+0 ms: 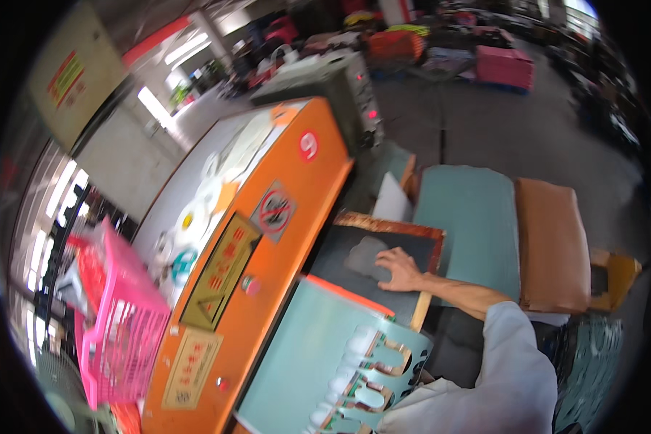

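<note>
My right hand (401,270) reaches left over a dark board (333,249) framed by a worn reddish edge. Its fingers are bent and apart, with thumb and fingertips at the edge of a flat grey rounded piece (367,254). No grip on the piece shows. Closer to me lies a teal sheet (300,347) with a red strip along its far edge. Curved cutting dies (390,358) and several pale rounded pieces (359,340) sit on its right part. Of my left arm, only a light sleeve (427,409) seems to show at the bottom; the hand is hidden.
A long orange machine (267,253) with push buttons runs along the left, bearing tape rolls and loose items. Beside it hangs a pink basket (126,340). Stacks of teal sheets (466,224) and brown sheets (553,246) stand right of the board. A grey-green control box (318,87) stands beyond.
</note>
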`<state>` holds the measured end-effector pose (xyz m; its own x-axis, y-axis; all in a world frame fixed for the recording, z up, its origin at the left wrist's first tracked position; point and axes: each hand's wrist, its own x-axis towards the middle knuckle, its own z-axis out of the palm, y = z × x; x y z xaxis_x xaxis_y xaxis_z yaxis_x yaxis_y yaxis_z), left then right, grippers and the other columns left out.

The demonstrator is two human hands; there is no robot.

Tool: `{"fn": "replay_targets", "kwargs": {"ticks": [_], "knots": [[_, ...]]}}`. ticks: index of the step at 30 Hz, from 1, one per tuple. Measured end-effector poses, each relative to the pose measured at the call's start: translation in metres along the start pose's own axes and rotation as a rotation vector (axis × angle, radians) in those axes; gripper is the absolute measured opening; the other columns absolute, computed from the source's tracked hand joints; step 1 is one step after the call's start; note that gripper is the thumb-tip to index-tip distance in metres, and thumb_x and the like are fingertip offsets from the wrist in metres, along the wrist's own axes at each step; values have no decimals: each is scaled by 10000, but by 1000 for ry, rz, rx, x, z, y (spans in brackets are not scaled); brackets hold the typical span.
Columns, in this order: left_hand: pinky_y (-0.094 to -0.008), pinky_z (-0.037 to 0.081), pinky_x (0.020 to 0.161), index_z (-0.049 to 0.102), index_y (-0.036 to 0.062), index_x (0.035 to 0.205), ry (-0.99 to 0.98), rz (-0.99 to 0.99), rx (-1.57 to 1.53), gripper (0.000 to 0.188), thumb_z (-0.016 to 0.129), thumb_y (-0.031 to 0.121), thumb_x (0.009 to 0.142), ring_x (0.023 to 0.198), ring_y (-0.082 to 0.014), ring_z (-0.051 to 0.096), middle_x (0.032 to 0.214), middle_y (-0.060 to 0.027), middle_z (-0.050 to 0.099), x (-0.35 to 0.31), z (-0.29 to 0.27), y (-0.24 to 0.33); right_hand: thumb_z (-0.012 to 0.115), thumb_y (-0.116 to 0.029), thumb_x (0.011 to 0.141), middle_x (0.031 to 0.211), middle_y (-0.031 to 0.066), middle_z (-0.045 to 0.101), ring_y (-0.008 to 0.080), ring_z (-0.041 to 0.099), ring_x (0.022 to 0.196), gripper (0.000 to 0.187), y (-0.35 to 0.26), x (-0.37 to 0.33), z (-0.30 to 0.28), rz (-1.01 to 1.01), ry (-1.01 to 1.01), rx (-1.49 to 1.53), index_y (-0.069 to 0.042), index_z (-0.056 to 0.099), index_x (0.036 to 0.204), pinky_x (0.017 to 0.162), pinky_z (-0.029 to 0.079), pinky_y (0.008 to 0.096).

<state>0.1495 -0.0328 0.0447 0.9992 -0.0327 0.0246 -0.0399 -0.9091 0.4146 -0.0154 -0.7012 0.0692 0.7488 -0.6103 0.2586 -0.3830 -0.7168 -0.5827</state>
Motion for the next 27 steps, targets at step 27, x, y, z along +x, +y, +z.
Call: {"fn": "replay_targets", "kwargs": {"ticks": [27], "knots": [[-546,502,571,620,15,813,-131,-61,-322,283,656,197,1027,613,-468,657,659,-229,652,-30,-37,-5,865,-220,711,1438,107,523,479,429,1324,544,-451,-178,265,-381,-190,297,-42,684,1192,1010,457,600]]}}
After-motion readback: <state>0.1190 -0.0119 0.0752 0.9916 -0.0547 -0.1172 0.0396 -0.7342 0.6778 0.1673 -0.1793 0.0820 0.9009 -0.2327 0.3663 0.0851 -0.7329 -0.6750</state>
